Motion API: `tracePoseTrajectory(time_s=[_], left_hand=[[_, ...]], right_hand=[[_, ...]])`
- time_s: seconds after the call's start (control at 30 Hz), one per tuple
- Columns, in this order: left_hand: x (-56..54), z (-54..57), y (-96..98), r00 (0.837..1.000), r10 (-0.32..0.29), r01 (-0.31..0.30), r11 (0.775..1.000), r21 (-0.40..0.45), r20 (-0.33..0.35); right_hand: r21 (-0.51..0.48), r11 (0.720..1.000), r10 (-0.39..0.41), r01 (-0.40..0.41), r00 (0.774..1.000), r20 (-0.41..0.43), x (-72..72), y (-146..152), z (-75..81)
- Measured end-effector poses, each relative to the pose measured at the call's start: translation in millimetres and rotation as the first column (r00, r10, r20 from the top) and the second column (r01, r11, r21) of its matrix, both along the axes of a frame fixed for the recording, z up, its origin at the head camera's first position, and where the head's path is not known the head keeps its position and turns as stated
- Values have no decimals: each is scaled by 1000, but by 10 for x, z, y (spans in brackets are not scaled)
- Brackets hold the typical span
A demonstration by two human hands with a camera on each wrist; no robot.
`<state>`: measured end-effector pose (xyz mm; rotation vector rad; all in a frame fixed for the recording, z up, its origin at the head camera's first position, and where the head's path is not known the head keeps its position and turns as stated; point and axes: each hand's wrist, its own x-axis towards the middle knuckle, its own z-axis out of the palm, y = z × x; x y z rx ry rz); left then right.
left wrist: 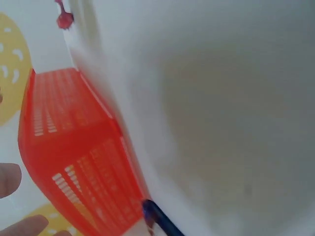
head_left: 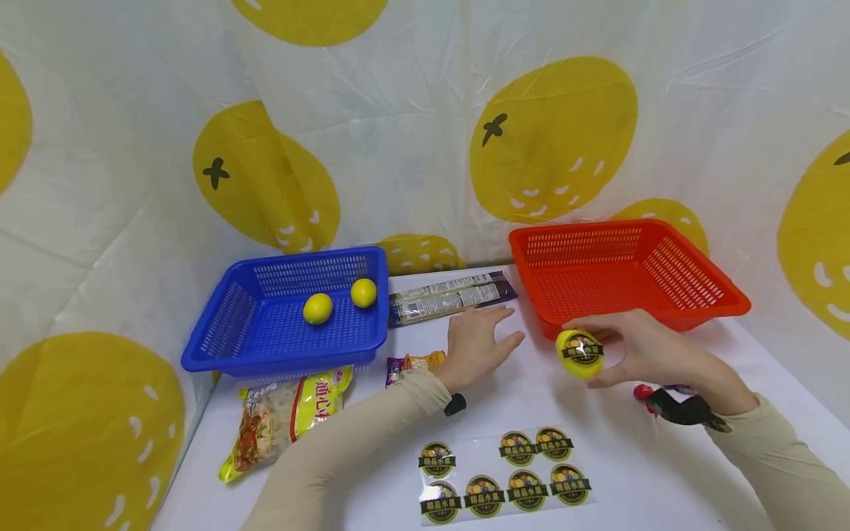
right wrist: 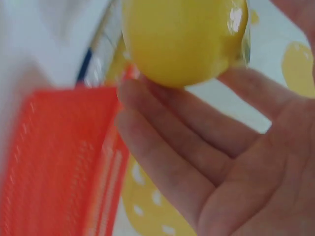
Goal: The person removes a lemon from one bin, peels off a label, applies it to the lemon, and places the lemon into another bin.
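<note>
Forward, left hand (head_left: 477,343) spread, right (head_left: 640,352) pinching lemon (head_left: 578,355)

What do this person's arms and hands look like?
The left sleeve and right sleeve are long, plain and beige. The left hand and right hand wear no gloves. Something dark shows at each wrist, its shape unclear.

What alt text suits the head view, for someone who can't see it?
A right hand holds a lemon bearing a round sticker before a red basket; the left hand is empty. A blue basket with two lemons stands at left, and a sticker sheet lies in front.
</note>
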<state>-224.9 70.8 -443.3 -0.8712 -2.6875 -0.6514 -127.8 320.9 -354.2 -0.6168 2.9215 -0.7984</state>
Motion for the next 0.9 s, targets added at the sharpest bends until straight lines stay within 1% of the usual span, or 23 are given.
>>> tracePoseTrajectory(time_s=[0.13, 0.23, 0.33, 0.43, 0.57, 0.63, 0.77, 0.9], left_hand=[[12, 54, 132, 999, 24, -24, 1000, 4, -22], [1, 88, 206, 999, 25, -24, 1000, 19, -22], [-19, 101, 254, 1000, 12, -12, 999, 39, -8], [-45, 93, 281, 1000, 17, -17, 999, 42, -3], [-81, 65, 312, 998, 56, -56, 998, 27, -1], [-91, 59, 337, 998, 64, -64, 998, 23, 3], [-94, 67, 407, 999, 47, -47, 999, 26, 11], [-101, 69, 461, 999, 43, -43, 999, 25, 6]], right_hand=[[-9, 1000, 8, -8, 1000, -7, -104, 287, 166], [-19, 1000, 4, -5, 1000, -8, -251, 499, 251], [-19, 998, -56, 57, 997, 61, -423, 682, 325], [13, 991, -131, 131, 983, 125, -635, 817, 361], [56, 982, -189, 182, 971, 146, -960, 924, 323], [68, 978, -206, 197, 965, 160, -1108, 962, 284], [55, 978, -208, 201, 960, 188, -1351, 1028, 165], [33, 981, -196, 193, 960, 202, -1569, 1070, -11]])
